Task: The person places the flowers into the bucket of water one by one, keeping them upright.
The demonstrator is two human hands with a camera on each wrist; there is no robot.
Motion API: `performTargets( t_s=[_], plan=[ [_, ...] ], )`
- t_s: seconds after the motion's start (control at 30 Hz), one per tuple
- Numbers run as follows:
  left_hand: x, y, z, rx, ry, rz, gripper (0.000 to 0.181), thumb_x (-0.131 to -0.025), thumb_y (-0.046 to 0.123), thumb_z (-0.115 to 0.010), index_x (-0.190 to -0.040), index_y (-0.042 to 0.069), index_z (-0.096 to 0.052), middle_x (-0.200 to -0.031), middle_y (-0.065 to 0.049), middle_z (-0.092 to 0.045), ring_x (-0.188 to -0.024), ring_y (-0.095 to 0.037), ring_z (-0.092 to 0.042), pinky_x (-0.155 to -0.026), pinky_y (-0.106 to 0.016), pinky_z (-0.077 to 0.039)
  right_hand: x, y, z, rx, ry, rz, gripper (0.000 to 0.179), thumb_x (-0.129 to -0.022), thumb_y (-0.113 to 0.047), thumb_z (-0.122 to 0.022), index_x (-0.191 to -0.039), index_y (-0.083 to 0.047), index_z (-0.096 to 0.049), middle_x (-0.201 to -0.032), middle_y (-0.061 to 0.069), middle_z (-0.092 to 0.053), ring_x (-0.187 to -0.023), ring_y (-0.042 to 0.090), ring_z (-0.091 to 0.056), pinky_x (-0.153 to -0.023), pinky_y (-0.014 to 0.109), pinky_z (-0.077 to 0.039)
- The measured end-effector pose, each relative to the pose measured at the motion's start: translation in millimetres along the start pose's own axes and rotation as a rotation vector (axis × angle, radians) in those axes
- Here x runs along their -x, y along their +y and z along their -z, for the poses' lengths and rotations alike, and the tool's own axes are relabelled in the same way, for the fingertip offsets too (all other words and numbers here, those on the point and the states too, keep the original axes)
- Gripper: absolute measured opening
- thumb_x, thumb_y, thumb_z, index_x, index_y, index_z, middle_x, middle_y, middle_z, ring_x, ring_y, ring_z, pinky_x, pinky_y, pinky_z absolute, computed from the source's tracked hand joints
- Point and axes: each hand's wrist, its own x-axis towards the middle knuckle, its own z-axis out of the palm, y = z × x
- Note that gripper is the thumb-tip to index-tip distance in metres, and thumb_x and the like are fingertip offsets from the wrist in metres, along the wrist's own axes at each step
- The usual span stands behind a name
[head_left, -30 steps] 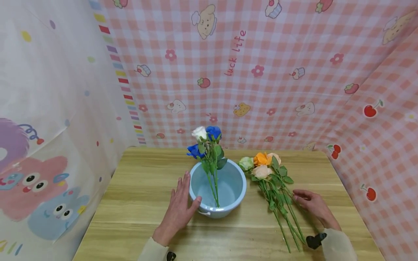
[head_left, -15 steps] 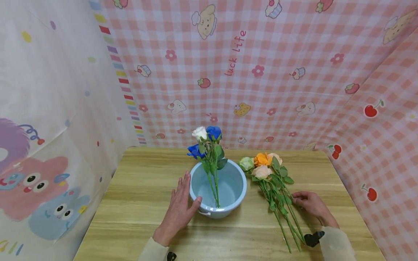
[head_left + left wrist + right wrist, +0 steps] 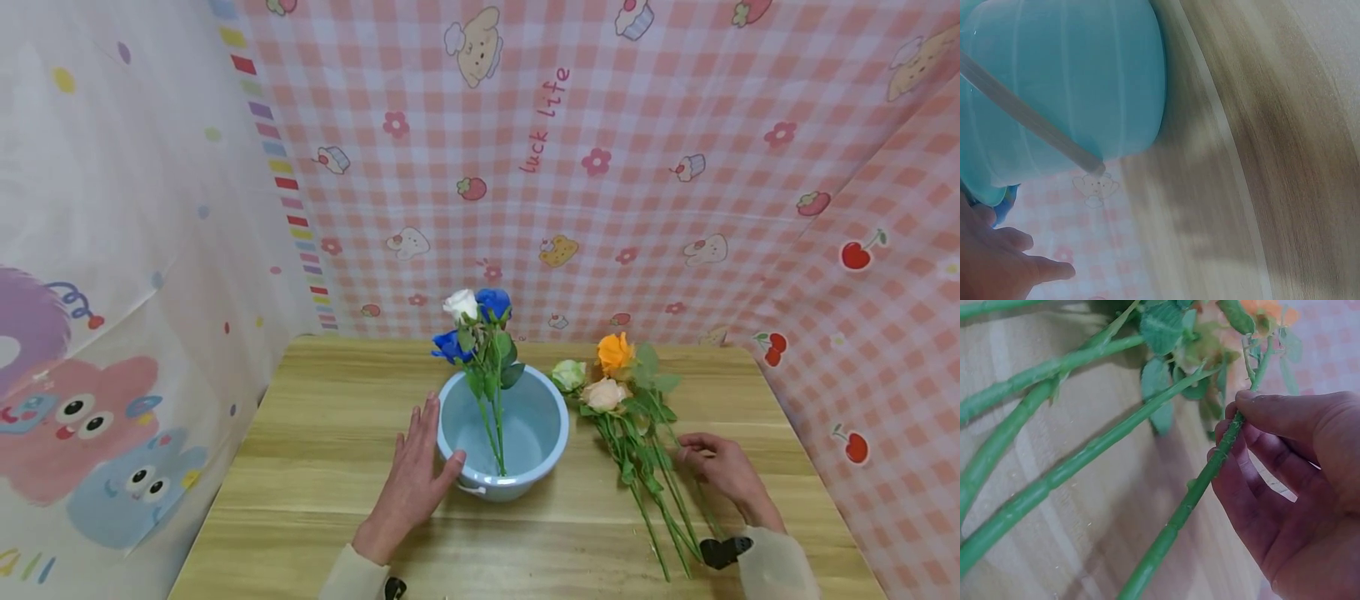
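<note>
My right hand (image 3: 727, 475) pinches the stem (image 3: 1202, 478) of an orange rose (image 3: 615, 353) between thumb and fingertips, at the right of the flower pile. A pale peach rose (image 3: 604, 394) and a pale green one (image 3: 568, 375) lie beside it, their stems pointing toward me. Along the left side of a light blue bucket (image 3: 562, 417), my left hand (image 3: 408, 487) rests with straight fingers, the thumb at the rim. Inside the bucket lean a white rose (image 3: 461, 305) and two blue roses (image 3: 493, 305), heads above the far rim.
The bucket's pale handle (image 3: 1035, 122) hangs down its side in the left wrist view. Under everything is a wooden table (image 3: 330, 417). A pink checked cloth (image 3: 570, 208) hangs behind it, and a white printed cloth (image 3: 187, 292) on the left.
My right hand has taken hold of the stem. The orange rose has risen and shifted slightly right, covering the peach rose behind it. The left hand and bucket stay put.
</note>
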Motion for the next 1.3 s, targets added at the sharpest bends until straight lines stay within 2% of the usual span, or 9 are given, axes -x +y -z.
performTargets(
  t_s=[0.1, 0.3, 0.47, 0.57, 0.77, 1.13, 1.3],
  plan=[
    [-1.1, 0.1, -0.1, -0.003, 0.002, -0.008, 0.086, -0.103, 0.054, -0.049, -0.168, 0.013, -0.010, -0.173, -0.009, -0.013, -0.157, -0.040, -0.013, -0.116, -0.075, -0.019, 2.2, -3.9, 1.2, 0.000, 0.030, 0.015, 0.037, -0.104, -0.009, -0.058, -0.134, 0.013, -0.058, -0.116, 0.024, -0.064, -0.090, 0.012, -0.065, -0.070, 0.029, -0.059],
    [-3.4, 0.3, -0.3, 0.001, 0.004, -0.012, 0.086, -0.103, 0.051, -0.050, -0.168, 0.012, -0.010, -0.173, -0.011, -0.014, -0.157, -0.040, -0.013, -0.116, -0.075, -0.019, 4.4, -14.0, 5.1, 0.010, 0.077, 0.027, 0.043, -0.107, -0.019, -0.058, -0.136, 0.012, -0.056, -0.117, 0.023, -0.064, -0.093, 0.003, -0.065, -0.074, 0.027, -0.060],
    [-3.6, 0.0, 0.0, -0.001, 0.002, -0.010, 0.086, -0.103, 0.052, -0.049, -0.168, 0.011, -0.010, -0.173, -0.011, -0.015, -0.157, -0.041, -0.014, -0.116, -0.076, -0.019, 7.4, -25.5, 4.0, -0.058, 0.115, 0.058, 0.044, -0.107, -0.019, -0.059, -0.138, 0.012, -0.055, -0.115, 0.021, -0.064, -0.090, -0.002, -0.065, -0.074, 0.025, -0.061],
    [-3.4, 0.1, 0.4, -0.003, -0.002, -0.008, 0.087, -0.103, 0.054, -0.048, -0.168, 0.012, -0.009, -0.173, -0.010, -0.014, -0.157, -0.039, -0.013, -0.116, -0.075, -0.019, 8.9, -33.9, 2.1, -0.111, 0.149, 0.085, 0.046, -0.106, -0.021, -0.061, -0.138, 0.012, -0.055, -0.112, 0.013, -0.066, -0.090, -0.004, -0.066, -0.074, 0.024, -0.061],
    [-2.0, -0.8, 0.1, 0.000, 0.008, -0.007, 0.086, -0.102, 0.050, -0.051, -0.168, 0.012, -0.010, -0.173, -0.010, -0.014, -0.156, -0.041, -0.015, -0.116, -0.076, -0.019, 8.2, -52.4, -4.5, -0.200, 0.190, 0.119, 0.048, -0.104, -0.022, -0.065, -0.136, 0.012, -0.057, -0.107, -0.004, -0.065, -0.090, -0.001, -0.068, -0.075, 0.023, -0.061],
    [-1.0, -1.3, -0.7, 0.001, 0.019, -0.010, 0.086, -0.103, 0.053, -0.049, -0.167, 0.011, -0.011, -0.173, -0.011, -0.015, -0.156, -0.042, -0.015, -0.115, -0.076, -0.020, 9.3, -84.4, -19.7, -0.311, 0.254, 0.165, 0.038, -0.103, -0.010, -0.064, -0.131, 0.015, -0.057, -0.101, -0.013, -0.065, -0.090, 0.001, -0.069, -0.073, 0.022, -0.061],
    [0.0, -0.6, -1.5, -0.009, 0.016, -0.007, 0.086, -0.103, 0.053, -0.049, -0.168, 0.011, -0.011, -0.173, -0.011, -0.014, -0.156, -0.041, -0.015, -0.115, -0.076, -0.020, 11.3, -100.1, -27.4, -0.388, 0.281, 0.177, 0.038, -0.100, -0.010, -0.069, -0.127, 0.014, -0.059, -0.103, -0.009, -0.067, -0.091, 0.006, -0.071, -0.074, 0.024, -0.062]
  ],
)
